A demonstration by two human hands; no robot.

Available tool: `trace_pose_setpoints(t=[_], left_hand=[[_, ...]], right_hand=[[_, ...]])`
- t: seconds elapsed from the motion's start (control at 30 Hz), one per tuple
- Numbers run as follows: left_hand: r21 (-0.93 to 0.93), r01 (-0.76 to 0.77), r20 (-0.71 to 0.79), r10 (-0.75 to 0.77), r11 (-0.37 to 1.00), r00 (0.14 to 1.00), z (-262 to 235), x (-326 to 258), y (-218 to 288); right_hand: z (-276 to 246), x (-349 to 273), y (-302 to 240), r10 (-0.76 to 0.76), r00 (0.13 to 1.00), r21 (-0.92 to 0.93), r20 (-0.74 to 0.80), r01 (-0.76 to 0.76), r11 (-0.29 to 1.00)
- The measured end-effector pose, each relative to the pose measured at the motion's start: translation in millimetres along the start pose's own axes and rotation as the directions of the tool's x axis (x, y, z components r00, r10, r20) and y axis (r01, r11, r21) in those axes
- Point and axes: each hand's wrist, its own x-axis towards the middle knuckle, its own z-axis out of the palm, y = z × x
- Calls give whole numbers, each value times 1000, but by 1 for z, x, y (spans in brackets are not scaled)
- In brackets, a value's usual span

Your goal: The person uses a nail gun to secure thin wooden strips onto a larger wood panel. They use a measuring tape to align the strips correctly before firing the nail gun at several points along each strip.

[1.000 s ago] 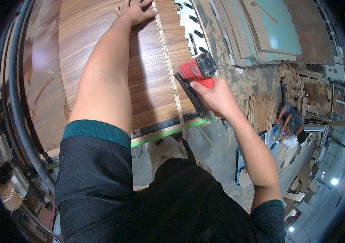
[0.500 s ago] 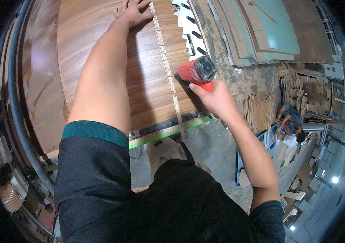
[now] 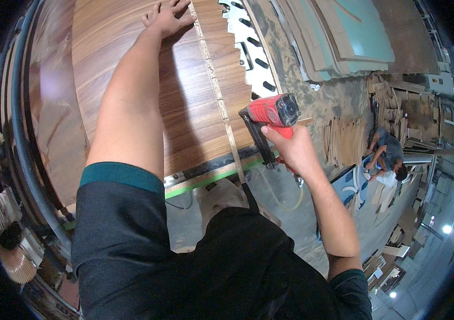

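A large walnut-coloured wood panel (image 3: pixel 131 69) lies flat in front of me, with a thin pale wood strip (image 3: pixel 217 96) running along it near its right edge. My left hand (image 3: pixel 167 17) is stretched far out and pressed flat on the panel beside the strip's far part. My right hand (image 3: pixel 290 149) grips a red nail gun (image 3: pixel 269 114) with a black magazine, held at the panel's right edge near the strip's near end.
A white toothed template (image 3: pixel 248 48) lies right of the panel on a dusty bench. Stacked pale green boards (image 3: pixel 344 37) lie beyond. A green-edged board (image 3: pixel 205 181) runs under the panel's near edge. Another person (image 3: pixel 387 154) crouches among wood offcuts at the right.
The red nail gun in my right hand has moved slightly farther along the strip's side. My left hand stays pressed on the panel.
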Motion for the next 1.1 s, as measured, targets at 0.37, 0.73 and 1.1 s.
trace_pose_setpoints(t=[0.37, 0.73, 1.1], left_hand=[[66, -5, -33, 8, 998, 999, 30, 35, -31], [-172, -5, -86, -10, 985, 996, 38, -44, -30], [-176, 28, 88, -12, 984, 996, 42, -171, 38]], right_hand=[[-13, -64, 56, 154, 984, 259, -87, -127, 958], [-49, -143, 140, 363, 899, 530, -246, -189, 827], [-61, -151, 208, 226, 911, 519, -345, -16, 855]])
